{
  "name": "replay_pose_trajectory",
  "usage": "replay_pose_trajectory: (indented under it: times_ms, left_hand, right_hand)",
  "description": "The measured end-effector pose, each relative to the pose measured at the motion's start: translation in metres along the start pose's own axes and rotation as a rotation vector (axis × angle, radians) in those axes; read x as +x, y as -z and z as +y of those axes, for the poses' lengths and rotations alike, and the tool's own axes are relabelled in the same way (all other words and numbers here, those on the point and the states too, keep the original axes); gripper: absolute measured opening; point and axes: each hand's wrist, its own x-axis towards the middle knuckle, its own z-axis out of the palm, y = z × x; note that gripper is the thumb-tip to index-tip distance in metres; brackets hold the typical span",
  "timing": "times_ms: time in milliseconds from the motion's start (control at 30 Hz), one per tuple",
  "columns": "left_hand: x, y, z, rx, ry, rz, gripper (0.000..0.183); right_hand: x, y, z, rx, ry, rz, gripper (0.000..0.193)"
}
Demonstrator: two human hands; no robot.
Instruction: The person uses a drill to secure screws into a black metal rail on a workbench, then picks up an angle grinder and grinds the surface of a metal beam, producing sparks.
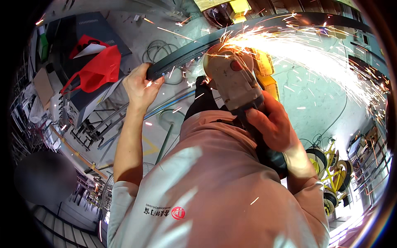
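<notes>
My right hand (275,124) is closed around the body of an angle grinder (236,80). The grinder's head meets a long dark metal bar (190,51), and a bright spray of sparks (297,49) streams off to the right from there. The disc is mostly hidden by the grinder and the glare. With its fingers wrapped round the bar's near left end, my left hand (142,87) grips it from the outer side. From that end the bar runs up and across to the far right.
A red bag (97,68) lies on a dark cabinet at the left. Yellow blocks (264,70) stand behind the grinder. Cable loops (159,51) and blue rods (169,103) lie on the floor. Yellow-framed reels (331,165) stand at the right.
</notes>
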Motion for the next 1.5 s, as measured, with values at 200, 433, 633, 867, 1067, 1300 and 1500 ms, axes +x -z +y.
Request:
replay_pose_trajectory:
  times_ms: [200,433,633,867,1067,1300,1500]
  left_hand:
    - [-0.001,-0.001,-0.004,0.052,-0.072,0.041,0.038]
    - [-0.001,0.001,-0.001,0.061,-0.047,0.023,0.042]
    - [-0.002,0.0,0.0,0.045,-0.002,0.02,0.038]
    - [0.0,-0.001,-0.001,0.073,-0.025,0.034,0.039]
    - [0.0,0.0,-0.001,0.099,-0.038,0.024,0.041]
    - [0.0,0.001,-0.002,0.088,-0.046,0.037,0.041]
    - [0.001,0.002,0.004,0.074,-0.042,0.049,0.041]
  right_hand:
    - [-0.001,0.001,0.0,-0.015,0.024,0.012,0.032]
    - [-0.005,0.003,-0.004,0.057,-0.014,0.028,0.03]
    - [-0.001,0.003,-0.002,-0.014,0.025,0.008,0.03]
    - [-0.004,0.004,-0.011,-0.039,-0.06,0.058,0.032]
    - [-0.007,0.005,-0.007,-0.078,0.078,0.049,0.034]
    - [-0.006,0.009,-0.007,-0.076,0.041,0.011,0.033]
    - [-0.007,0.005,-0.012,-0.039,-0.033,0.052,0.033]
